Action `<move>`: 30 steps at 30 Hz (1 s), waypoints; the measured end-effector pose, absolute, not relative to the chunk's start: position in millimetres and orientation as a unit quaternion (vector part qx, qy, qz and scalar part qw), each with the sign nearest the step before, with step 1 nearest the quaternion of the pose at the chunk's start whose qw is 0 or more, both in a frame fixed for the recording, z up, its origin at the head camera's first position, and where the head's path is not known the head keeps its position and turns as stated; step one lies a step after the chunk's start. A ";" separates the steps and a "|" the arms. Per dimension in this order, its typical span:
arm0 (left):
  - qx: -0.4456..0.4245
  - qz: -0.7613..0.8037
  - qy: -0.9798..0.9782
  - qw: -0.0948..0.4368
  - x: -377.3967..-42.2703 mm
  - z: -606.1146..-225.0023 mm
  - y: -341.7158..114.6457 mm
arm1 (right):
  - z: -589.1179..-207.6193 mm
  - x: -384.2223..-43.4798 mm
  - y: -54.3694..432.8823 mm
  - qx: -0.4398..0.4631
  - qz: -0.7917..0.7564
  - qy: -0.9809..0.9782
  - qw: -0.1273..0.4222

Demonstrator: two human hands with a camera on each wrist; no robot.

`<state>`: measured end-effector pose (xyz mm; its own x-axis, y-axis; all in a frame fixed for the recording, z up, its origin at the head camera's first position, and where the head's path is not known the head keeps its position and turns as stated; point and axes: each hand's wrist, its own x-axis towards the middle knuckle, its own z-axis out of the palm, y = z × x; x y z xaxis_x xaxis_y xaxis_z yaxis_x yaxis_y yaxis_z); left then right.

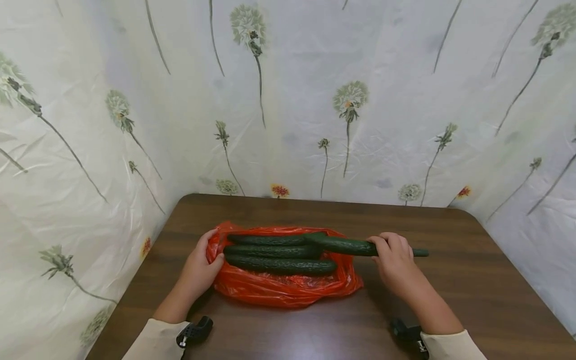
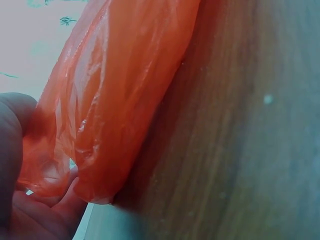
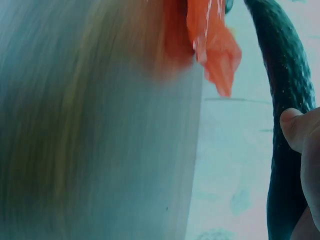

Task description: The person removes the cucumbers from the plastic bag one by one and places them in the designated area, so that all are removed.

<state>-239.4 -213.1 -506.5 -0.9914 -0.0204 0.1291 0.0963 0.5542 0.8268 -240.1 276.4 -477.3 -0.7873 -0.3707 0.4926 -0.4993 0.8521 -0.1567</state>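
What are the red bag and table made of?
The red bag looks like thin, glossy plastic film: it crinkles and catches highlights. The table seems wood or wood-look laminate, smooth with a soft sheen, given its brown grain.

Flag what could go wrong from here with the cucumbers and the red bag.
The held cucumber appears to overlap the three other cucumbers at one end, so moving it might nudge or roll them.

The right hand grips it toward its narrow end, with most of its length reaching out toward the bag, so it could tip or slip.

The left hand pinches only one edge of the thin red bag, which might slide or tear if pulled.
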 end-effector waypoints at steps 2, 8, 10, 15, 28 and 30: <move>-0.022 -0.470 -0.880 0.063 -239.3 -506.3 -213.2 | -477.7 -240.3 281.7 0.234 0.139 -0.933 0.234; -0.017 -0.471 -0.880 0.059 -238.1 -509.2 -213.4 | -477.5 -240.0 300.7 0.223 0.129 -0.938 0.231; -0.016 -0.473 -0.879 0.059 -237.7 -509.5 -213.5 | -477.6 -239.5 307.8 0.215 0.128 -0.942 0.225; -0.022 -0.475 -0.877 0.064 -239.0 -508.1 -214.0 | -479.7 -237.7 324.8 0.195 0.128 -0.948 0.219; -0.022 -0.475 -0.877 0.063 -239.6 -507.0 -215.2 | -486.6 -237.0 357.5 0.164 0.126 -0.958 0.200; -0.021 -0.476 -0.877 0.059 -239.5 -507.2 -214.7 | -487.6 -237.3 362.3 0.162 0.120 -0.959 0.200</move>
